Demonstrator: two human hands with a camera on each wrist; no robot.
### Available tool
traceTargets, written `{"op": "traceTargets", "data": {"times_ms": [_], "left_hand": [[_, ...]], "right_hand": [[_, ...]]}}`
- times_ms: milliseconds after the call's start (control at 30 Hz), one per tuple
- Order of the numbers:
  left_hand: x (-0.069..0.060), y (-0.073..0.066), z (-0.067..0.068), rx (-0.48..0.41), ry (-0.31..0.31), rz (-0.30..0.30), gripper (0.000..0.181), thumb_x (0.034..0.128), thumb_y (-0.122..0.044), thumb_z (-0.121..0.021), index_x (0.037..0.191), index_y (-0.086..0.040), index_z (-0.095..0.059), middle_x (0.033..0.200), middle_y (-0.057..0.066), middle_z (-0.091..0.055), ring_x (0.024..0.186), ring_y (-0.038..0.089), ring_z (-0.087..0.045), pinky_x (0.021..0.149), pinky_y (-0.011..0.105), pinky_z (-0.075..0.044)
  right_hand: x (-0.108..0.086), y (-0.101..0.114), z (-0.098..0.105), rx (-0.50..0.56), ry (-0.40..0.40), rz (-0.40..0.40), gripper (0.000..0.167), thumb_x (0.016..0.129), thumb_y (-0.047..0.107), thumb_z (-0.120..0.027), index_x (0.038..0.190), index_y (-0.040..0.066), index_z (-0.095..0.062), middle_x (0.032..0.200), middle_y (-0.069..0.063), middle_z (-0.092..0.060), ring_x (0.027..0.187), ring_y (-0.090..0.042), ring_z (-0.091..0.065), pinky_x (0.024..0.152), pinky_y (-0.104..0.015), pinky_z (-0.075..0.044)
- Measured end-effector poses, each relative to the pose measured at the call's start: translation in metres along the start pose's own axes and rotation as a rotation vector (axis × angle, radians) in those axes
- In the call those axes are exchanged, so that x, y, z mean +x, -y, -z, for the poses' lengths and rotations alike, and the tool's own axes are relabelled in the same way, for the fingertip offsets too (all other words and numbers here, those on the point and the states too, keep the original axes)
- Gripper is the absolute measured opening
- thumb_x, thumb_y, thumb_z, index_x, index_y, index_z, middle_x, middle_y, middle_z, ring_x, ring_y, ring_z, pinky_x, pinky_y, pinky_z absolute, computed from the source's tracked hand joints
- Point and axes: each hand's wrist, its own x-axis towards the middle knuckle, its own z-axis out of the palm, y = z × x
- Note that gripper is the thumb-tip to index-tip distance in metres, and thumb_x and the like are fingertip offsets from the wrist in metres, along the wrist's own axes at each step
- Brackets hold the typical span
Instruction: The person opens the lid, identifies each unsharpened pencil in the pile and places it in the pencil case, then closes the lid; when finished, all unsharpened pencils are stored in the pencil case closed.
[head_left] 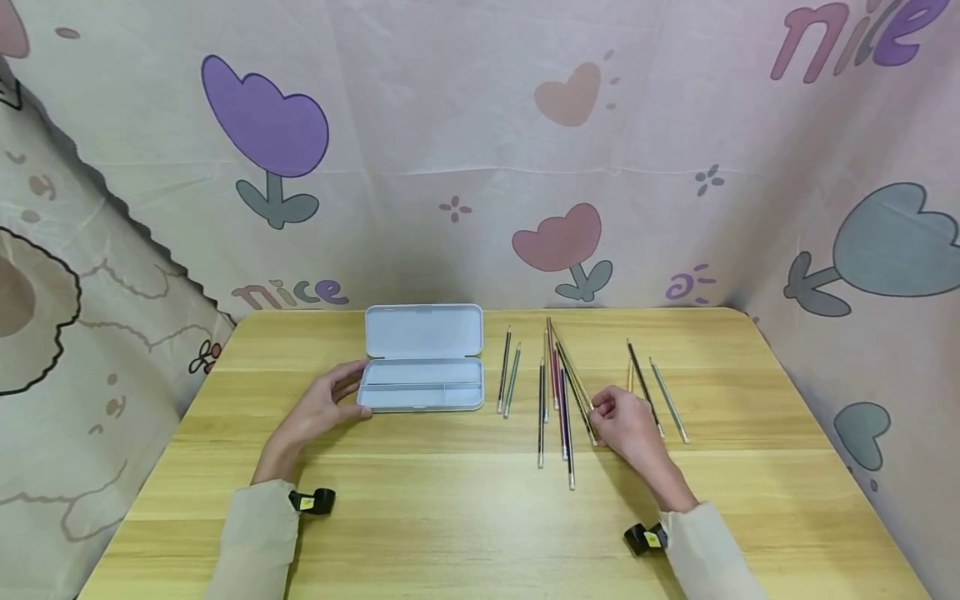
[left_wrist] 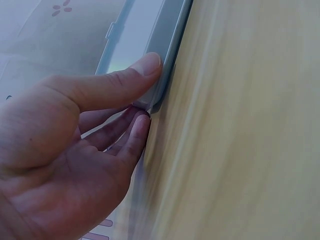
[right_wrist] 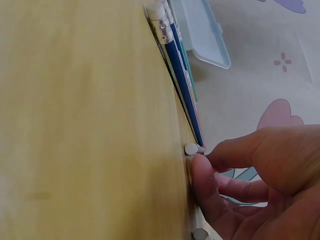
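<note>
A pale blue case (head_left: 422, 373) lies with its lid raised at the back left of the table. My left hand (head_left: 322, 408) grips its left end; in the left wrist view the thumb of my left hand (left_wrist: 75, 150) presses on the rim of the case (left_wrist: 172, 45), with the fingers curled at the corner. My right hand (head_left: 626, 425) is at the right side of a loose group of pencils, its thumb and fingertips pinching a yellow pencil (head_left: 573, 367) by its lower end. In the right wrist view, a white eraser tip (right_wrist: 191, 149) shows beside the fingertips of my right hand (right_wrist: 250, 185).
Two pencils (head_left: 512, 379) lie just right of the case. Several dark and red pencils (head_left: 562, 408) spread left of my right hand. Beyond that hand lie a dark pencil (head_left: 643, 383), a green one (head_left: 670, 400) and a short-looking yellow one. A patterned cloth (head_left: 450, 150) hangs behind the table.
</note>
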Motion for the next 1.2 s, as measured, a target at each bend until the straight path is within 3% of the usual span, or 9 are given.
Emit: {"op": "traceTargets", "data": {"times_ms": [300,600,767,933,1200], "left_hand": [[0.001,0.001,0.000,-0.012,0.011,-0.005,0.082,0.0867,0.002,-0.079,0.156,0.003,-0.035,0.156,0.028,-0.039,0.142,0.050,-0.038,0.117,0.053,-0.037],[0.002,0.002,0.000,-0.007,0.008,-0.013,0.081,0.0867,0.003,-0.078,0.156,0.003,-0.036,0.155,0.028,-0.039,0.142,0.050,-0.039,0.117,0.053,-0.038],[0.001,0.002,0.000,-0.004,0.008,-0.011,0.081,0.0869,0.003,-0.078,0.156,0.003,-0.035,0.155,0.028,-0.040,0.142,0.050,-0.039,0.117,0.053,-0.038],[0.000,0.002,0.000,-0.003,0.006,-0.007,0.082,0.0869,0.003,-0.078,0.156,0.003,-0.035,0.155,0.028,-0.039,0.142,0.050,-0.038,0.117,0.053,-0.037],[0.001,0.002,-0.001,-0.004,0.008,-0.020,0.081,0.0870,0.004,-0.078,0.156,0.004,-0.035,0.155,0.028,-0.039,0.142,0.050,-0.039,0.117,0.052,-0.037]], "right_hand": [[-0.001,-0.001,0.006,-0.066,-0.025,0.021,0.016,0.089,-0.001,-0.064,0.103,-0.006,-0.068,0.087,-0.010,-0.067,0.061,-0.013,-0.063,0.051,-0.023,-0.056],[0.003,-0.008,0.016,-0.022,-0.158,0.076,0.019,0.091,0.000,-0.063,0.107,-0.009,-0.069,0.087,-0.014,-0.068,0.055,-0.014,-0.064,0.043,-0.024,-0.054],[0.005,-0.010,0.019,-0.046,-0.182,0.105,0.015,0.091,0.000,-0.063,0.101,-0.007,-0.070,0.086,-0.014,-0.068,0.066,-0.020,-0.064,0.048,-0.021,-0.054],[0.003,-0.009,0.023,-0.059,-0.205,0.113,0.015,0.096,0.003,-0.061,0.104,-0.007,-0.070,0.092,-0.018,-0.070,0.081,-0.032,-0.070,0.057,-0.027,-0.060],[0.004,-0.008,0.028,0.042,-0.300,0.152,0.014,0.099,0.009,-0.068,0.106,-0.002,-0.073,0.092,-0.016,-0.073,0.080,-0.027,-0.068,0.050,-0.020,-0.052]]}}
